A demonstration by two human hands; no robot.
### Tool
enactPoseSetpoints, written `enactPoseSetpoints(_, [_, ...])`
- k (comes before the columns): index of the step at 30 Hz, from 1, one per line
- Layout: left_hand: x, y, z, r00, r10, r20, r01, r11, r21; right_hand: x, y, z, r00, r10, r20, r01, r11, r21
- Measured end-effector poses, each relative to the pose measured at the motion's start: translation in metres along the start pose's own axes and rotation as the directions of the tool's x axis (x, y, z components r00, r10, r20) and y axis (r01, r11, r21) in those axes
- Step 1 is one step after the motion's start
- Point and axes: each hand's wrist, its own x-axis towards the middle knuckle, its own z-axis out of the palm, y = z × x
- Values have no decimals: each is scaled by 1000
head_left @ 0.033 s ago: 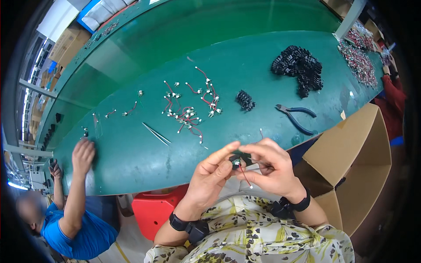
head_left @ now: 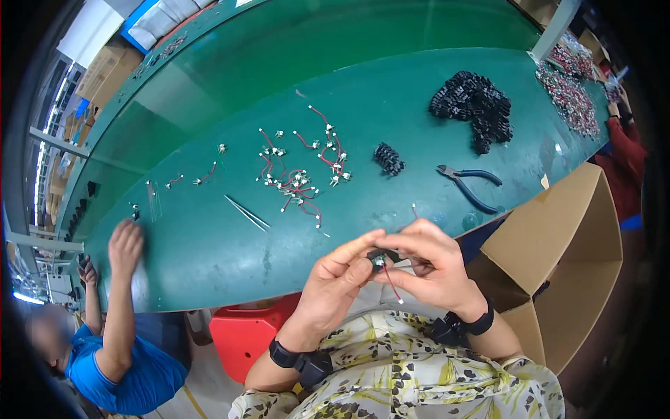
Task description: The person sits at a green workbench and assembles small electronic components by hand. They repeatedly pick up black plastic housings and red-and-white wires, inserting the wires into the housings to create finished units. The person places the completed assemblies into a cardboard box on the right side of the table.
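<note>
Left hand (head_left: 340,274) pinches small black plastic housing (head_left: 377,260) with trailing red wire (head_left: 392,284), likely to steady it; right hand (head_left: 434,269) at its other side, grip unclear. Housing held nearside-left of blue-handled metal pliers (head_left: 458,175); red-wired white connectors (head_left: 296,190) left of them, presumably for reach.

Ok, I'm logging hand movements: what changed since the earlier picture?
The co-worker's hand moved slightly left. Nothing was visibly taken or let go: the left hand still holds the small black part, the right hand close against it. Pliers and tweezers stayed put.
</note>
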Motion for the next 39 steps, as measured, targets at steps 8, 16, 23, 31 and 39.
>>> enactPoseSetpoints(8, [-8,6,-3,1000,-15,-4,14,983,-181,5,-12,-13,965,-253,62,260,923,-282])
enactPoseSetpoints(16, [-26,3,-9,988,-113,109,124,987,-104,8,-23,-12,934,-232,271,300,922,-245])
enactPoseSetpoints(23, [-29,6,-7,988,-129,81,141,976,-166,-2,-17,-6,954,-137,267,205,947,-248])
enactPoseSetpoints(31, [-31,2,-8,1000,3,-24,1,988,152,-14,-29,-7,992,-53,119,82,963,-257])
enactPoseSetpoints(39, [-24,-6,-6,990,139,3,-138,978,158,-19,-25,-5,969,-203,140,246,830,-500])
